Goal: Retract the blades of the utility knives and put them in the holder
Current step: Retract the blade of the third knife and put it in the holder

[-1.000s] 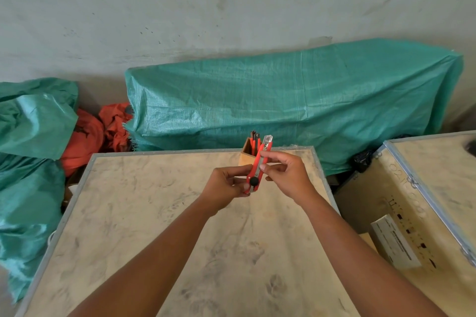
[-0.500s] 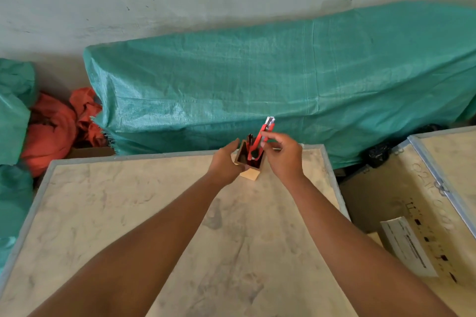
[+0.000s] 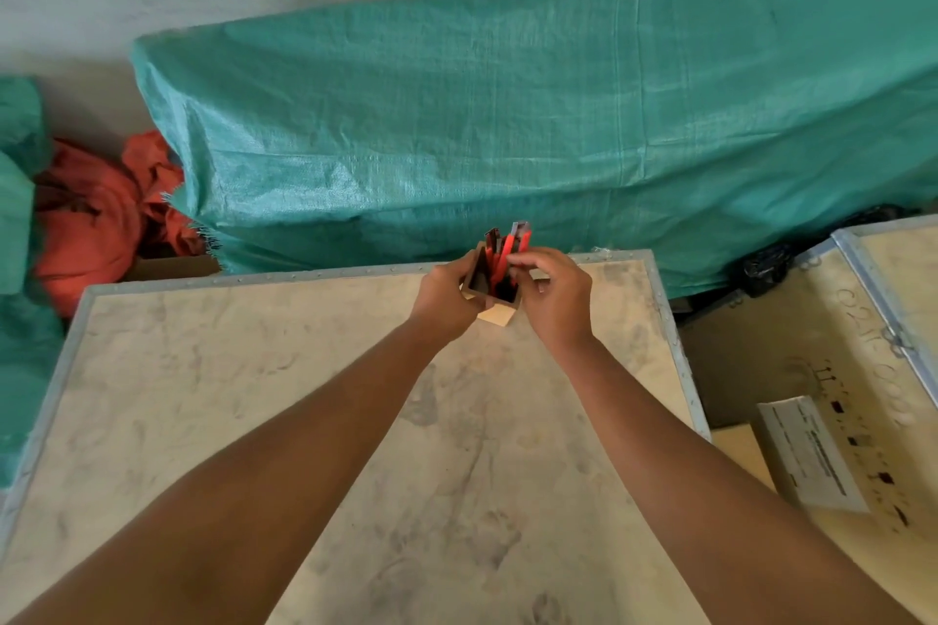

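Observation:
A small square wooden holder [image 3: 500, 312] stands near the far edge of the crate top [image 3: 254, 396]. Several red utility knives [image 3: 500, 251] stick up out of it. My left hand [image 3: 446, 297] grips the holder's left side. My right hand [image 3: 550, 292] is at the holder's right side, with its fingertips pinched on the red knife [image 3: 520, 239] that stands in the holder. The knives' lower ends are hidden inside the holder.
A green tarp [image 3: 507, 127] covers a long bulk behind the crate. Orange cloth [image 3: 96, 213] lies at the left. A second crate [image 3: 873, 371] with a white box [image 3: 807, 452] stands at the right, across a gap.
Both hands moved forward from mid-table to the holder. The red knife went from being held in the air into the holder, and my left hand took hold of the holder.

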A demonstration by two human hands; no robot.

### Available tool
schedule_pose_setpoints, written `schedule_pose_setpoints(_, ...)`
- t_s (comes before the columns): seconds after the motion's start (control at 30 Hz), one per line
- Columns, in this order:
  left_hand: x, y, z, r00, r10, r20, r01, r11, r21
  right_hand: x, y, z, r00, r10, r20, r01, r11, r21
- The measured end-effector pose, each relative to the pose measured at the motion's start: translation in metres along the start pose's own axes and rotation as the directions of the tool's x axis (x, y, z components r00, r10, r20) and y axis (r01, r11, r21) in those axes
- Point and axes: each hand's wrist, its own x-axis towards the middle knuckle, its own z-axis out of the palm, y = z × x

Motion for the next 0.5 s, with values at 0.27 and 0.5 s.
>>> schedule_pose_setpoints(0.27, -0.002, 0.005, -0.003, 1.000, -0.022, -0.006, 0.022, 1.000, -0.006, 0.000, -0.003, 0.005, 0.993, 0.053, 0.109, -0.047, 0.997, -0.062)
schedule_pose_setpoints(0.5, -0.010, 0.009, -0.002, 0.996, -0.093, -0.011, 0.092, 0.995, -0.024, -0.006, -0.002, 0.000, 0.983, 0.152, 0.098, -0.146, 0.987, -0.068)
